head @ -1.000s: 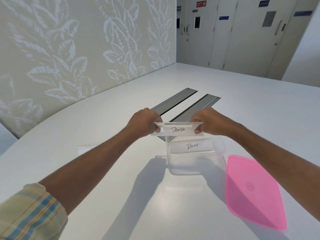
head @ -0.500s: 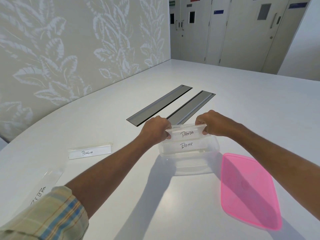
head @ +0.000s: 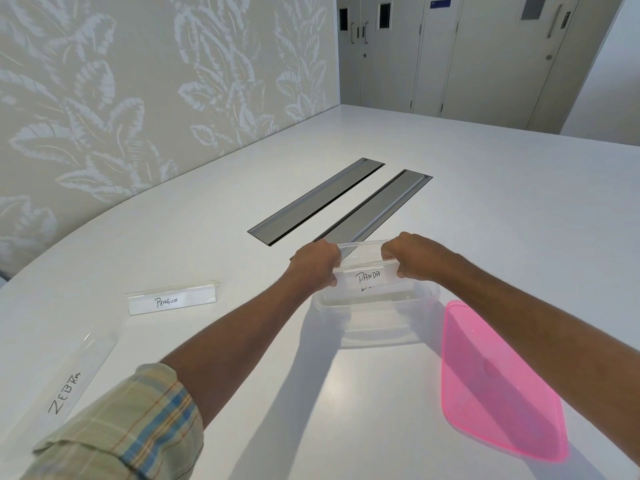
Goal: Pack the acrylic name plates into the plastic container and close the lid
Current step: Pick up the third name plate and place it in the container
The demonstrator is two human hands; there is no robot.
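Hands, left [head: 317, 263] and right [head: 410, 252], gripping PANDA plate [head: 367, 277] by its ends, halfway into clear container [head: 377, 327] mid-surface; next, probably: seat, release, fetch PENGUIN plate [head: 172, 301] at left.

On the counter [head: 519, 220], the container [head: 377, 327] sits between the lid [head: 498, 386] at right and two name plates, Penguin [head: 172, 300] and Zebra [head: 69, 389], at left.
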